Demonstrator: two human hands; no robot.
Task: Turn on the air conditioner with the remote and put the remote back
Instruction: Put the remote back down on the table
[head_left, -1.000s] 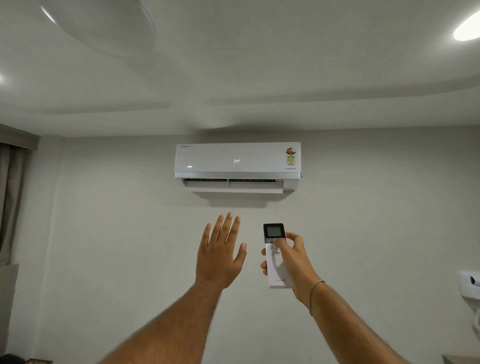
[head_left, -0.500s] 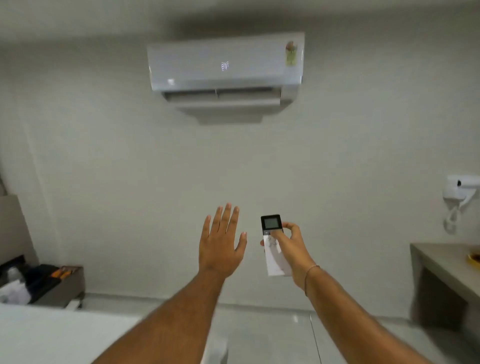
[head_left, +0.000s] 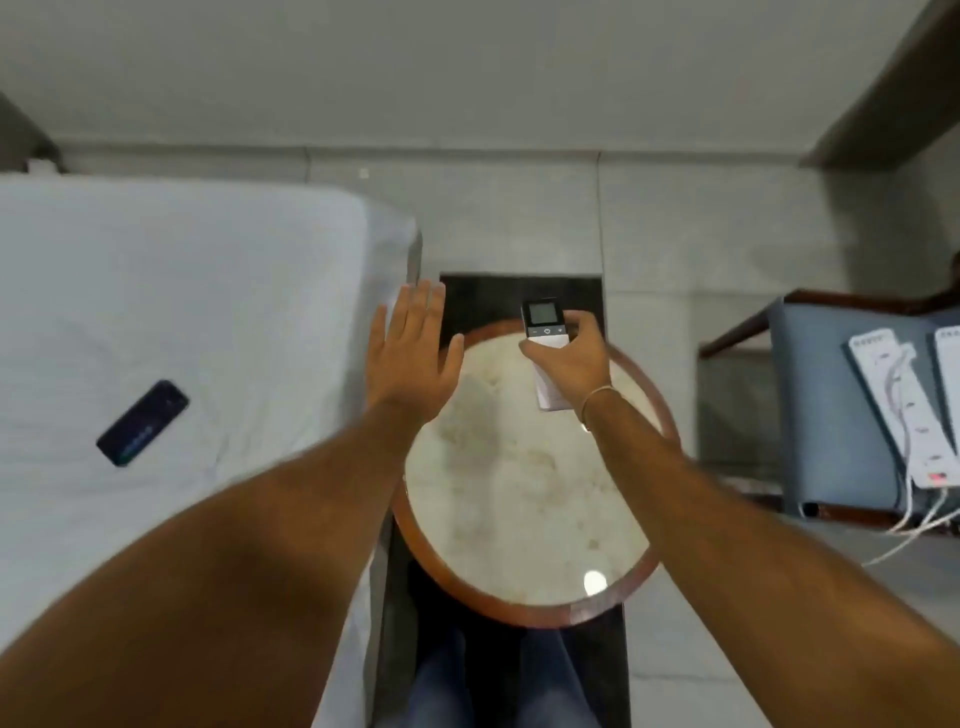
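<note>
Lowered now over the round table (head_left: 524, 519), right hand (head_left: 571, 364) grips remote (head_left: 544, 332); left hand (head_left: 410, 358) spread empty.

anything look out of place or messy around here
Nothing spilled or broken. Two small oddities: a dark phone lies loose and slanted on the white bed, and power strips sit on the blue chair with cables trailing off its edge. The round table is bare under the held remote.

View down onto round table (head_left: 524, 499)
</note>
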